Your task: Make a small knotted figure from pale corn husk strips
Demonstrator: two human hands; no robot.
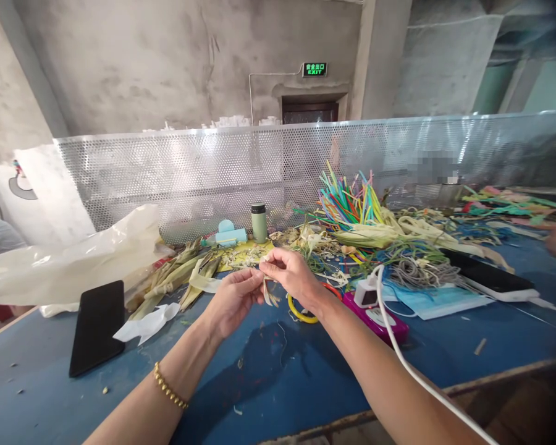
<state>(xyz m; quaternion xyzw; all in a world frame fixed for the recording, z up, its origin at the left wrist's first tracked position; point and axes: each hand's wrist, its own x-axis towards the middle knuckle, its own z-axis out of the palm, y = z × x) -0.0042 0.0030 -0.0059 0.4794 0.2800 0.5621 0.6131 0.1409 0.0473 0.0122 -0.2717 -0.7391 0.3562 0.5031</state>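
Both of my hands meet above the middle of the blue table (269, 383). Pinched in my left hand (238, 293) is a small bundle of pale husk strips (270, 295), its loose ends hanging down. My right hand (290, 272) closes finger and thumb at the top of the same bundle, touching the left fingertips. How the strips are joined is too small to make out. Just beyond my right wrist lie rings like scissor handles, one yellow (301, 315) and one red (332, 289), partly hidden by the arm. Dried corn husks (167, 278) lie left of my hands.
A black phone (97, 327) lies at left, another phone (484, 272) at right. A purple power block (384, 318) with a white cable (398, 352) sits by my right forearm. Colourful stems (349, 201), grey cord (417, 272) and a green bottle (259, 224) stand before a perforated metal screen (189, 179).
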